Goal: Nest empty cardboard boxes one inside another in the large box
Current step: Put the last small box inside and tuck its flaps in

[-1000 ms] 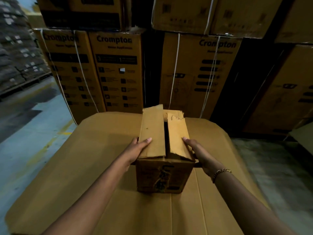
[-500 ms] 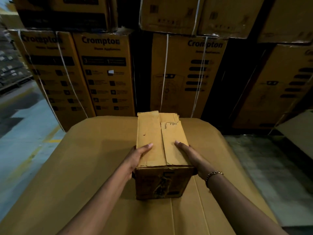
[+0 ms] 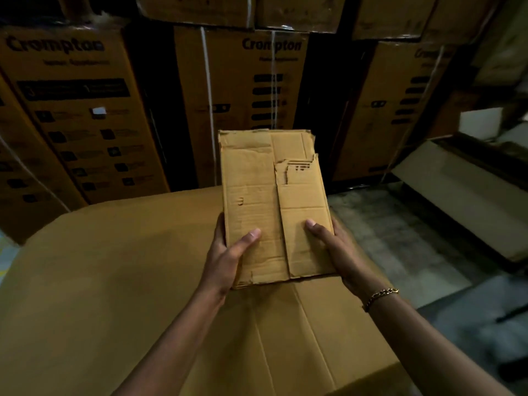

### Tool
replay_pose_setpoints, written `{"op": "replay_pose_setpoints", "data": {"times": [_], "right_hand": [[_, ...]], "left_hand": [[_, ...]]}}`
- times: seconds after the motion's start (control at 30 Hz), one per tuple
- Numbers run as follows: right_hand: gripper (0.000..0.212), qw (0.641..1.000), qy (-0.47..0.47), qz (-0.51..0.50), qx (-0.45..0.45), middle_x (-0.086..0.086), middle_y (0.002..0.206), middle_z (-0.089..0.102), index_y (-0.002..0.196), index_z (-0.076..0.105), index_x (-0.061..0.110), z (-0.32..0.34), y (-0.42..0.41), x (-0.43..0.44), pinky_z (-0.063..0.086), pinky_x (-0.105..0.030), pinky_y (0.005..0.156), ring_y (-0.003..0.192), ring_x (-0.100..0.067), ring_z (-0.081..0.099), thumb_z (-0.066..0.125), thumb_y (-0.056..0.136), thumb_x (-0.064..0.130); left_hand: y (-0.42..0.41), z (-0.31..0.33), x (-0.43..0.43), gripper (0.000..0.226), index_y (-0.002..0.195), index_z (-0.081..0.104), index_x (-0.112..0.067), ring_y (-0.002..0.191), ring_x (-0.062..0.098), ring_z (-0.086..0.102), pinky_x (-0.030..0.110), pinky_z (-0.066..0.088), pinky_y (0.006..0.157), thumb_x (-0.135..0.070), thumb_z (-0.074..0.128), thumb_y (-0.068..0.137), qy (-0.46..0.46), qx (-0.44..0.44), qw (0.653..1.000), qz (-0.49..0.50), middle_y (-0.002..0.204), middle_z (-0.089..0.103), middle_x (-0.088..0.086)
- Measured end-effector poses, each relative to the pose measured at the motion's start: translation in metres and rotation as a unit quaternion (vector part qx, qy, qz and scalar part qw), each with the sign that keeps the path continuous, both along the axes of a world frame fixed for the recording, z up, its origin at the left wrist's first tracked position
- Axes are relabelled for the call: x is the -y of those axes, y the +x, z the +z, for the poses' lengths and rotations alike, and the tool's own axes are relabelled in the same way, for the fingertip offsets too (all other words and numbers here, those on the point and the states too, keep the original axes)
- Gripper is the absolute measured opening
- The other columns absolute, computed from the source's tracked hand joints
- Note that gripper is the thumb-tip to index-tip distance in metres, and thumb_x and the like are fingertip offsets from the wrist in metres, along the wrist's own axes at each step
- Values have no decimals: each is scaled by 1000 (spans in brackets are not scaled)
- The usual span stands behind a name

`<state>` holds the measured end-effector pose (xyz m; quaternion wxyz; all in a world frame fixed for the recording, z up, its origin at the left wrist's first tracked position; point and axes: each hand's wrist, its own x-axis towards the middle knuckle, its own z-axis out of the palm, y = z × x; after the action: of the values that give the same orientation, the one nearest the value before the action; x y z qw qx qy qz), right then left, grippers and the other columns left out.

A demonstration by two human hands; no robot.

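A small worn cardboard box with its top flaps folded down is held in the air between both hands, its flapped face turned toward me. My left hand grips its left side with the thumb laid on the left flap. My right hand grips the right side, thumb on the right flap; a gold bracelet circles that wrist. Below the small box lies the big closed carton, its flat top spreading across the lower view.
Tall stacked printed cartons with white straps form a wall behind. To the right stands an open cardboard box with a flap hanging out, on the grey concrete floor.
The small box has been lifted off the big carton's top and tipped so its flapped face looks at me; its flaps now lie flat. The view has swung right.
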<state>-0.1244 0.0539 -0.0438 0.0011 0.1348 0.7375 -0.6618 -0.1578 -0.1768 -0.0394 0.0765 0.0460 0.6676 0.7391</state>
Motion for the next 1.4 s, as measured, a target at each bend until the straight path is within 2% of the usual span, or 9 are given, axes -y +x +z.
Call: {"op": "replay_pose_setpoints", "data": {"times": [0.1,0.2,0.3,0.53,0.8,0.87,1.0,1.17,1.4], "right_hand": [[46,999,-5,-35,-29,14,124,56,116,44,64,21,19,-41,59,-46,87,110,-18,62,63,74,62],[68,996,4,-68,-51,11,131,54,136,40,55,32,39,-95,57,-51,92,114,-20,61,64,74,67],[81,993,16,-95,-75,9,134,53,144,36,48,41,68,-161,57,-51,92,116,-20,60,65,71,69],[73,981,36,-155,-113,8,130,56,147,35,43,70,135,-316,59,-26,72,104,-10,67,63,80,56],[81,961,61,-237,-129,1,137,54,147,36,42,87,176,-456,59,-40,86,114,-20,63,68,75,64],[79,957,50,-256,-128,0,136,54,147,35,40,89,180,-483,60,-37,81,112,-21,64,69,78,61],[52,945,31,-284,-157,-1,131,58,132,41,47,100,179,-542,62,-40,78,109,-24,67,66,87,52],[69,923,87,-314,-204,-1,130,60,139,43,38,123,155,-629,61,-41,79,108,-22,69,66,78,59],[69,914,83,-309,-250,-5,132,61,139,43,35,162,106,-754,60,-45,81,110,-25,69,68,79,58]], "left_hand": [[2,12,-45,79,134,49,-42,106,8,68,33,56,86,-57,77,62,8,-29,999,-37,121,68,-13],[9,26,-101,71,136,48,-42,104,5,68,24,57,78,-49,76,71,11,-55,996,-76,120,68,-15],[19,36,-171,72,137,45,-47,105,4,67,28,57,82,-51,75,72,8,-78,990,-119,122,66,-16],[52,52,-333,104,151,31,-41,115,13,63,47,54,98,-64,75,60,21,-99,978,-183,134,59,-9],[70,72,-492,104,151,30,-40,106,1,65,29,58,85,-59,77,60,39,-125,960,-247,130,57,-14],[67,75,-525,104,153,27,-39,105,0,66,27,59,84,-55,79,64,41,-127,958,-255,133,56,-13],[53,86,-598,106,154,23,-42,113,8,64,41,58,93,-57,79,65,44,-146,949,-274,139,53,-9],[27,109,-692,94,153,22,-45,110,5,63,32,59,85,-47,77,76,64,-211,937,-272,136,52,-13],[-32,154,-819,99,154,16,-45,118,10,59,44,58,92,-51,76,76,52,-251,924,-284,142,45,-10]]}}
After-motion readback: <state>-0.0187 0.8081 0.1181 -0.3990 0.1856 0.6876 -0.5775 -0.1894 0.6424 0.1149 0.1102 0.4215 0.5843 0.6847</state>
